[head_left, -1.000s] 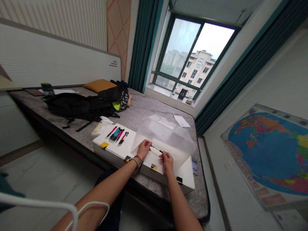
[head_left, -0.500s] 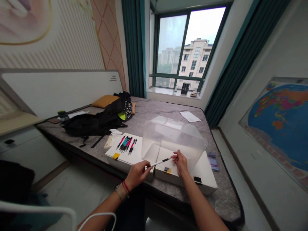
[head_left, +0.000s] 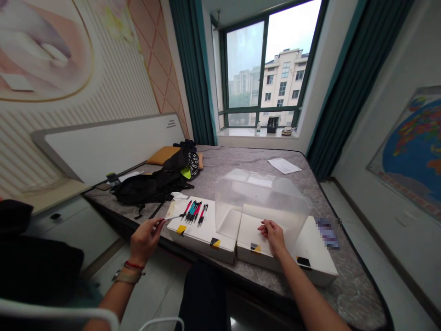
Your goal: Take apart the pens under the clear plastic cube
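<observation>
- White pen (head_left: 173,217) is pinched by the rear end between thumb and fingers of the left hand (head_left: 146,239), closed on it.
- Long axis is set across the view, nearly level, tipped slightly up to the right; dark end is pointed right, toward the row of pens (head_left: 195,213).
- White pen is held at the left edge of the left white box (head_left: 206,233); contact with box or row cannot be told.
- Red, teal and black pens are laid side by side on that box, long axes run away from the person, far ends slanted right.
- Right hand (head_left: 272,234) is held loosely half-open, fingers bent; nothing is seen gripped.
- Clear plastic bin (head_left: 262,193) is rested across left and right white box (head_left: 315,250), just behind the right hand.
</observation>
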Motion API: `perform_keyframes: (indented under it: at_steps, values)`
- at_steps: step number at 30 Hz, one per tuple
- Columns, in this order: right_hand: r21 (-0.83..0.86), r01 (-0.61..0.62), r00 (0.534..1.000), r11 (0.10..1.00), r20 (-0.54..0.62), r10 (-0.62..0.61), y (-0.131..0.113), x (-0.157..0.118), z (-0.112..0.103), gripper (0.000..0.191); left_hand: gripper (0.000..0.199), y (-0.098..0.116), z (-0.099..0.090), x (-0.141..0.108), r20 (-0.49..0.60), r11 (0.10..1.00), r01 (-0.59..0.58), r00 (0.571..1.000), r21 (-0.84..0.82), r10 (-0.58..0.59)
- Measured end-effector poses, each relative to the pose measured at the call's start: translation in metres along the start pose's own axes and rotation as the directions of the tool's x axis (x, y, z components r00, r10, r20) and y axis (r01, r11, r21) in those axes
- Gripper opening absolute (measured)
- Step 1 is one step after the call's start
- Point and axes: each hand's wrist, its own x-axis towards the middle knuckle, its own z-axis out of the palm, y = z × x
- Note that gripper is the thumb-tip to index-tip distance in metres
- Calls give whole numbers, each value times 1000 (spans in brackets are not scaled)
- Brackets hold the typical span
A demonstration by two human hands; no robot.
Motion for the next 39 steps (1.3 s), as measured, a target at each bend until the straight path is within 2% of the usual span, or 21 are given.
perform_keyframes:
  at_steps: [1,3,5,7,10,12,13,15,16,19,24,27,31,36,39]
  values:
    - [-1,-1,1000,1000,1,1,0,0,0,38,25,-1,-1,11,3,1000,-21,1000,-5,21]
    - [1,-5,1000,1000,2,5,-1,0,0,37,27,-3,1,31,-38,1000,18,999,-25,-19]
    - [5,-11,1000,1000,4,11,0,0,0,35,32,-8,7,48,-108,991,120,986,-66,-127]
    - [9,-15,1000,1000,5,15,1,1,0,34,38,-17,21,62,-118,972,206,969,-112,-219]
    - [5,-26,1000,1000,5,26,5,3,-1,32,39,-40,51,78,9,961,246,969,-124,-247]
    - [-5,-28,1000,1000,4,28,6,4,-1,31,36,-57,75,85,150,964,250,960,-90,-235]
    - [-10,-27,1000,1000,3,27,6,4,-1,31,34,-64,87,87,245,962,265,939,-65,-242]
    - [-16,-23,1000,1000,3,23,6,4,-1,32,32,-74,111,88,429,935,353,845,3,-320]
    - [-18,-24,1000,1000,3,24,6,3,-1,33,31,-77,122,87,470,927,375,815,20,-339]
    - [-29,-27,1000,999,1,27,5,3,-1,35,26,-81,151,80,516,911,410,771,49,-374]
    - [-56,-21,1000,998,3,21,3,2,1,34,23,-84,187,65,506,888,450,748,88,-429]
    - [-60,-19,1000,998,5,19,1,2,1,34,25,-85,201,60,480,871,479,742,109,-468]
    - [-48,-21,1000,999,0,22,0,1,2,35,17,-83,212,60,473,876,476,755,82,-454]
    - [-48,-16,1000,999,5,17,1,1,1,33,16,-84,212,71,416,881,472,792,47,-446]
    - [-60,-11,1000,998,7,12,2,2,1,32,18,-89,210,80,384,864,503,791,36,-476]
